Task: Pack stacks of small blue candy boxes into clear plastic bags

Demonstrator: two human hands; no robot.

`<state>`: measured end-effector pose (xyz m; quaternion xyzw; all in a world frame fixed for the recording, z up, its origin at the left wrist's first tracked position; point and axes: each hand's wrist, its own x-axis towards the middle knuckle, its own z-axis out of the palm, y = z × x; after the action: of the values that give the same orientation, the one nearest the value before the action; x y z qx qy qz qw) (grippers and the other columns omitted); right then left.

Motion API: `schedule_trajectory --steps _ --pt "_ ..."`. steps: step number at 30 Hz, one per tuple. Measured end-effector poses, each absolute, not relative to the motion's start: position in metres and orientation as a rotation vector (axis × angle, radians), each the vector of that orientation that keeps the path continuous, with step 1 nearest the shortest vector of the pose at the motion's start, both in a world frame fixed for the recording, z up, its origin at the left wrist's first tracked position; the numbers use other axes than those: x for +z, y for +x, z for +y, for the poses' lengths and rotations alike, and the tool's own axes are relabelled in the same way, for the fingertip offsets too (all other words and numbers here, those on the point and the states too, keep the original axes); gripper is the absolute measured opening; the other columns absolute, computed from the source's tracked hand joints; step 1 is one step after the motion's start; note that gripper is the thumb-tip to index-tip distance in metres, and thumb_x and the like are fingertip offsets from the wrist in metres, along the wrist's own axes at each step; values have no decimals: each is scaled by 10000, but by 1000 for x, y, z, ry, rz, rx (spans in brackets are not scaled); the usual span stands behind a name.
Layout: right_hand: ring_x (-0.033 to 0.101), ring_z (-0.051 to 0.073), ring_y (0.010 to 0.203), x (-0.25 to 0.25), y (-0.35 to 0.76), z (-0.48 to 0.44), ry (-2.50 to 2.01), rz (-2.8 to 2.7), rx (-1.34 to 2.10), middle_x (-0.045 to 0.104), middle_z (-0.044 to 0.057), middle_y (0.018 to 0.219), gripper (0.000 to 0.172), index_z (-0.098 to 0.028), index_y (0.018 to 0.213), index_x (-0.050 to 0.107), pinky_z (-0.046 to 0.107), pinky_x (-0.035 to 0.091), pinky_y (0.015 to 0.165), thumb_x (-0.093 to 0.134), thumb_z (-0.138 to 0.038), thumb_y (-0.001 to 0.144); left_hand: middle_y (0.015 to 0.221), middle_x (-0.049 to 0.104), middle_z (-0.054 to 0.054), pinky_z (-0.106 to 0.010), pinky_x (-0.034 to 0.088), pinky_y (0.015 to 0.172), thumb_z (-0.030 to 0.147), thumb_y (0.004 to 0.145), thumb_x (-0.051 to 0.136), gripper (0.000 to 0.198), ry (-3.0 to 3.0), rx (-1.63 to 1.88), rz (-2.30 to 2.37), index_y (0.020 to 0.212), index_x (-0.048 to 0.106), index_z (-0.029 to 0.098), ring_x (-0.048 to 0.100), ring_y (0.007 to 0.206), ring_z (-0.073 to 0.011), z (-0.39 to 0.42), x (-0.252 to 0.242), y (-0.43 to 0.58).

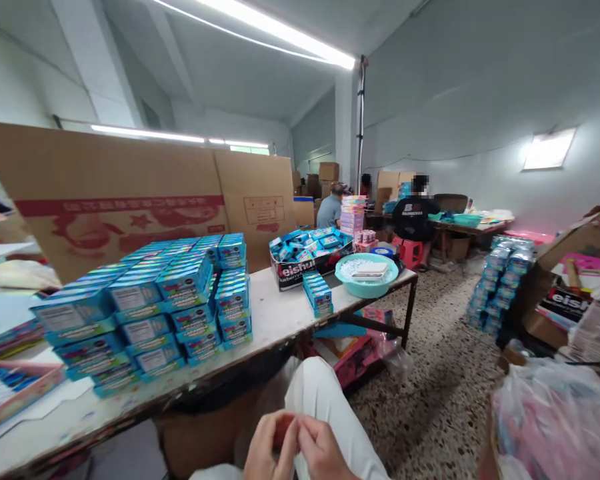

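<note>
Frankly, red piece (pixel 283 429): axis hidden.

"eishu" on the black display box (pixel 300 272) and the right-hand carton (pixel 570 303)

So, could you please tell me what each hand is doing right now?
Left hand: closed on a small red item.
Right hand: pinching the same item.

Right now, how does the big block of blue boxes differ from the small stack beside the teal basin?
The big block spans many columns; the small stack is one column. The big block stands taller; the small stack is low. Both are blue boxes on the table.
</note>
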<state>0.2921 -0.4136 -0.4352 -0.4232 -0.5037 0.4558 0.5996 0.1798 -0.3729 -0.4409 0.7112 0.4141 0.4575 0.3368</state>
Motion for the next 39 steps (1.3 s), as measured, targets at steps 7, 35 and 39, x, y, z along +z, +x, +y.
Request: schedule_trajectory --steps 7,35,39 --pt "602 249 1077 -443 298 -403 -949 -1190 1172 671 88 1115 463 -205 1158 649 407 450 959 487 -541 883 746 658 -47 -318 536 678 543 799 541 359 1685 1189 1158 740 635 202 631 700 -207 -372 -433 175" --pt "531 222 1014 -426 352 -365 -916 -2316 -353 621 85 970 183 -171 1021 619 384 457 936 486 -184 896 650 652 7 -280 329 568 150 896 449 168 2852 966 1540 880 604 214 552 534 -144 -343 -416 183" --pt "543 221 881 -419 351 -352 -1048 -2516 -354 610 90 812 250 -150 844 619 384 471 823 395 -212 937 711 690 -1 -273 341 549 205 928 436 172 2787 1096 1625 898 605 202 564 523 -138 -342 -414 185"
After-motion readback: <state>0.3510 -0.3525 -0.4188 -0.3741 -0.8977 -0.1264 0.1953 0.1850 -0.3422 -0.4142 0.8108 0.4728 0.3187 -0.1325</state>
